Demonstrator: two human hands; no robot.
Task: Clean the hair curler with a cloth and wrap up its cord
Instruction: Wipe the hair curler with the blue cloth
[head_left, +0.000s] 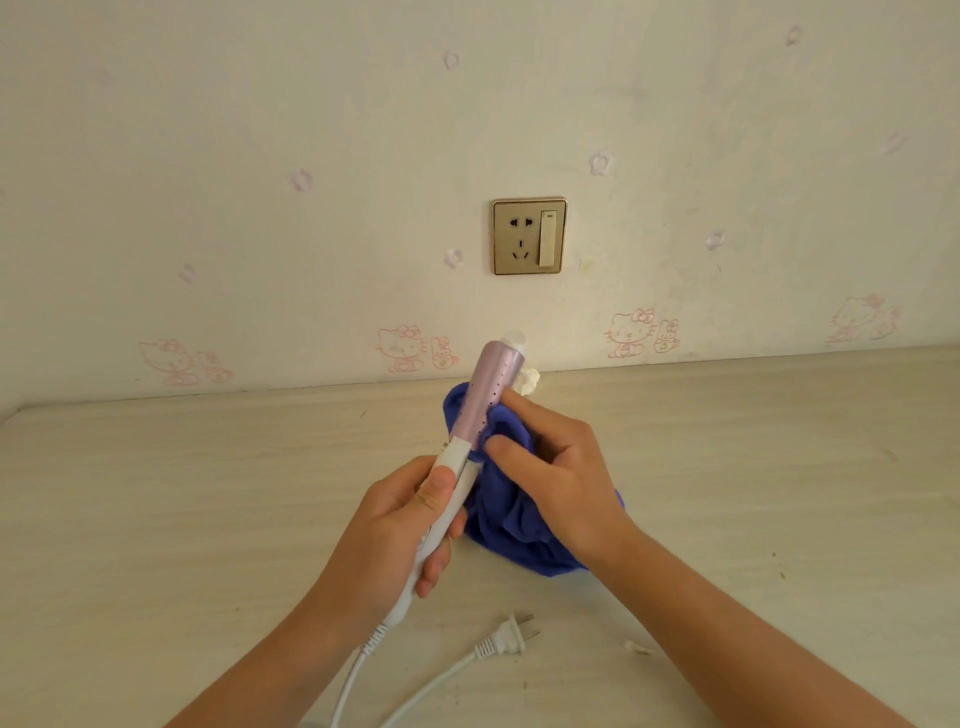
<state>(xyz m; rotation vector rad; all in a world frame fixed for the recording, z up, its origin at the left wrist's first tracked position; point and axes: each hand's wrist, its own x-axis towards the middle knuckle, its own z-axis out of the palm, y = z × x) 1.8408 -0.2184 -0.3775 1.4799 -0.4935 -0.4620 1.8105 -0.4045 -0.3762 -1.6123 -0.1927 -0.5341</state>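
Observation:
The hair curler (488, 395) has a pink barrel with small holes and a white handle, and it is held tilted up over the table. My left hand (400, 525) grips the white handle. My right hand (550, 478) holds a blue cloth (511, 525) and presses it against the lower right side of the barrel. The cloth hangs down below the hands. The white cord (353, 675) runs from the handle down out of view. Its plug (511, 636) lies unplugged on the table.
The pale wood-grain table (208, 519) meets a papered wall behind. A gold wall socket with a switch (529, 236) sits above the curler tip. A small white object (530, 382) lies behind the barrel, and a scrap (639, 648) lies near my right forearm.

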